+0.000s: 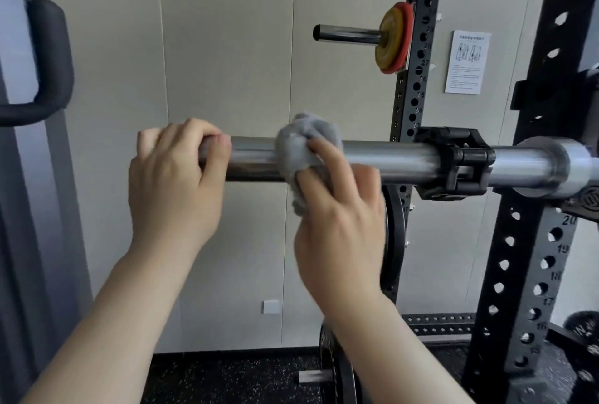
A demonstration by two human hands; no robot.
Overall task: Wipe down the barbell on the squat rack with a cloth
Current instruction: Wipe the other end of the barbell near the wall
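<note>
The barbell's chrome sleeve runs level across the middle of the view, its free end at the left. My left hand is wrapped around that free end. A crumpled grey cloth is bunched around the sleeve just right of it, and my right hand presses the cloth onto the bar from the front and below. A black collar clamp sits on the sleeve further right, before the sleeve's thick shoulder.
Black perforated rack uprights stand at the right and behind. A storage peg holds yellow and red plates. Black plates hang lower. A dark handle hangs at the left.
</note>
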